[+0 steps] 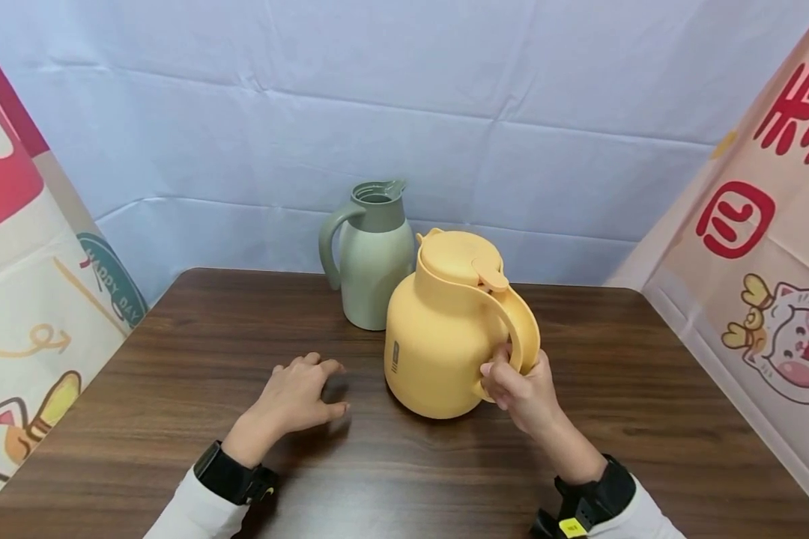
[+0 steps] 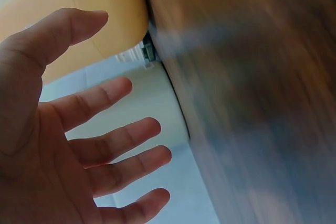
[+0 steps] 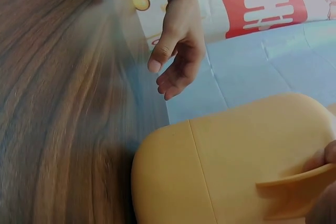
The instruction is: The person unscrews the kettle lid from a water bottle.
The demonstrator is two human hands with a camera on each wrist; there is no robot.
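My right hand (image 1: 531, 391) grips the handle (image 1: 524, 329) of a yellow thermos jug (image 1: 438, 344) with its lid on. Whether the jug's base fully touches the table I cannot tell. To the left of it, my left hand (image 1: 290, 400) hovers over the table with fingers spread, holding nothing. Behind stands a light green thermos jug (image 1: 376, 277), upright, its mouth uncovered and its handle to the left. In the left wrist view, a small white ridged piece with dark green (image 2: 137, 53) shows between the two jugs, mostly hidden by the yellow one.
Everything stands on a dark wooden table (image 1: 647, 434). A pale blue cloth (image 1: 445, 90) hangs behind its far edge. Printed cloths with cartoon figures hang at the left (image 1: 34, 314) and the right (image 1: 768, 224).
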